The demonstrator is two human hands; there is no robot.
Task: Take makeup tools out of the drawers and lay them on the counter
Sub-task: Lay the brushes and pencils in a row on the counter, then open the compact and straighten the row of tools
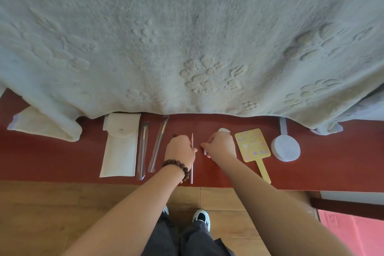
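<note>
Makeup tools lie in a row on the red-brown counter (pixel 62 164). My left hand (pixel 180 150), with a bead bracelet on the wrist, is curled over a dark-tipped tool (pixel 174 135) that runs under the palm. Its thumb side touches a thin silver tool (pixel 192 169). My right hand (pixel 220 145) pinches a short silver tool (pixel 205 152) against the counter. A white ridged tool (pixel 224 130) peeks out beyond its knuckles. To the left lie two brushes in clear sleeves (pixel 143 151) (pixel 158 147) and a white pouch (pixel 120 147). No drawer is in view.
A yellow hand mirror (pixel 252 145) and a round white puff with a strap (pixel 285 150) lie to the right. A pale embossed blanket (pixel 187 37) hangs over the counter's far side. Below the near edge are wood floor (pixel 62 214), my shoes and a pink mat (pixel 353 233).
</note>
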